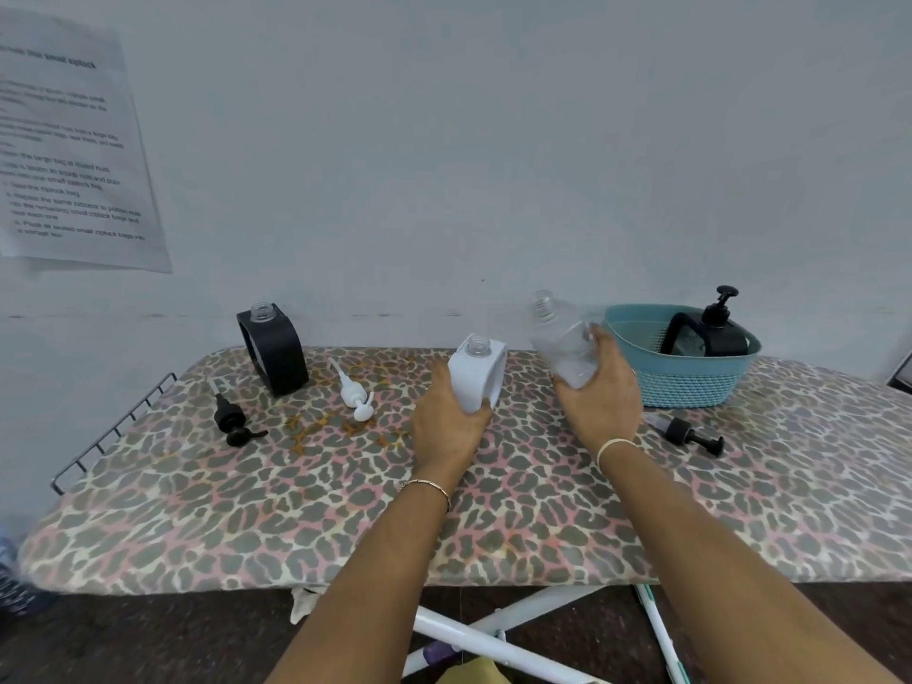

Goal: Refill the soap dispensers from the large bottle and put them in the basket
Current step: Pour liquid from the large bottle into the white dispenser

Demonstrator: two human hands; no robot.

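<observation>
My left hand (pixel 446 427) grips the base of a white soap dispenser (pixel 478 372) that stands on the board with its neck uncapped. My right hand (pixel 599 392) holds a large clear bottle (pixel 562 340) lifted off the board, its open neck tilted up and to the left, just right of the white dispenser. A black dispenser (pixel 274 350) without a pump stands at the back left. Another black dispenser (pixel 710 333) with its pump on sits inside the blue basket (pixel 691 382) at the back right.
A black pump (pixel 232 419) and a white pump (pixel 353 390) lie loose on the left of the leopard-print ironing board (pixel 296 510). Another black pump (pixel 691 434) lies in front of the basket. A metal rack sticks out at the board's left end.
</observation>
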